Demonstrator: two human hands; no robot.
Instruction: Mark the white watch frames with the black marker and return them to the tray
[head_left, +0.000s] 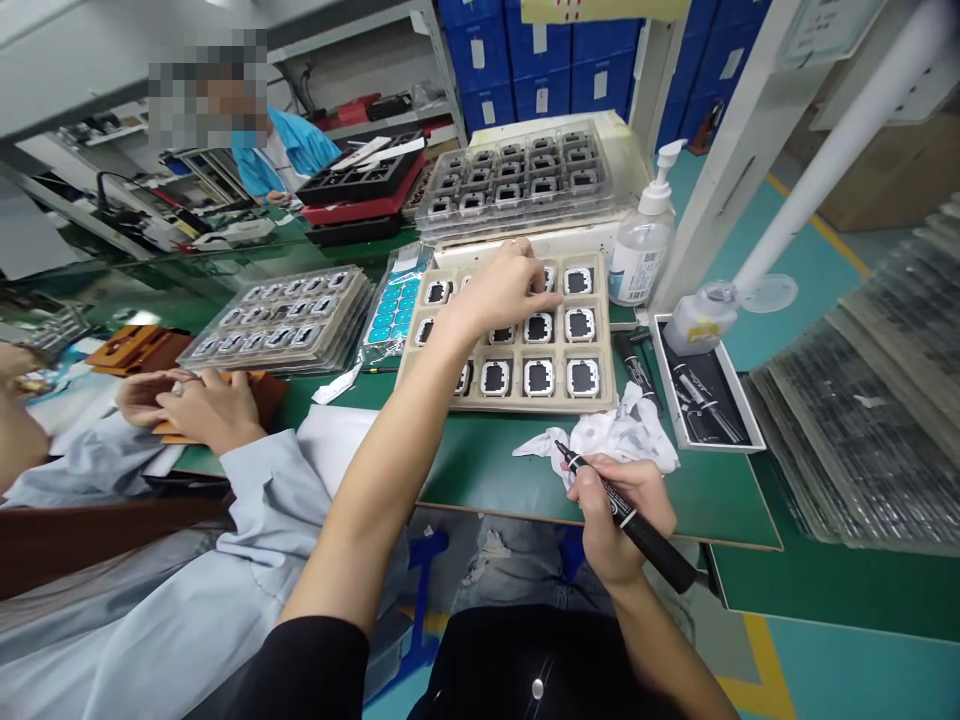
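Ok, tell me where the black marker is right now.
The black marker is in the right hand, low right of centre in the head view, tip up-left beside the crumpled white cloth.

The left arm stretches far forward, bare from the dark sleeve at the shoulder, forearm rising away from the body to a nearly straight elbow. The left hand (504, 292) is palm down, knuckles up, fingers bent and bunched at the tips (whether they pinch anything cannot be seen). The right arm stays close to the body, elbow bent, wrist low. The right hand (621, 520) is curled into a loose fist, fingers wrapped tight, thumb on top, back of the hand facing right.
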